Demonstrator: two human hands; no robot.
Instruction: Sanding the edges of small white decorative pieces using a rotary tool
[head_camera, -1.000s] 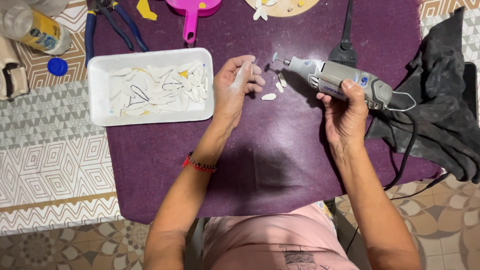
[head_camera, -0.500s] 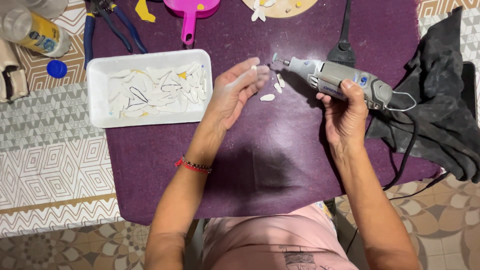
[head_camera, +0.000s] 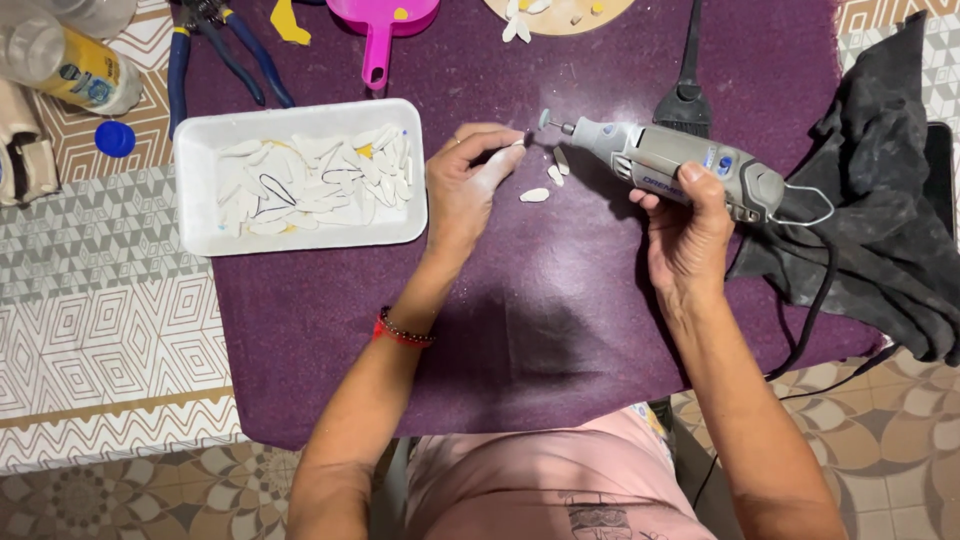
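Head view, looking down on a purple cloth-covered table (head_camera: 560, 300).

Containers: white foam tray (head_camera: 300, 240) at far left of the cloth, holding a loose heap of flat white petal-shaped pieces (head_camera: 320, 180), some edged yellow, one marked with a dark outline. Clear plastic bottle (head_camera: 70, 65) with yellow label lying on its side at far left, off the cloth; blue cap (head_camera: 116, 138) just beside it, detached. Pink scoop (head_camera: 378, 30) at far edge, handle pointing near. Round wooden board (head_camera: 560, 12) at far edge, carrying a few white pieces.

Work item: small white piece (head_camera: 516, 146), pinched between fingertips of left hand (head_camera: 465, 190), just right of the tray; fine detail too small to tell. Three further white pieces (head_camera: 535, 195) lying loose on the cloth between the hands.

Right hand (head_camera: 690, 235) closed around grey corded rotary tool (head_camera: 670, 165), small grinding tip aimed left, close to the pinched piece; contact cannot be told. Dark cloth (head_camera: 890, 200) bunched at right. Blue-handled pliers (head_camera: 215, 55) far left.
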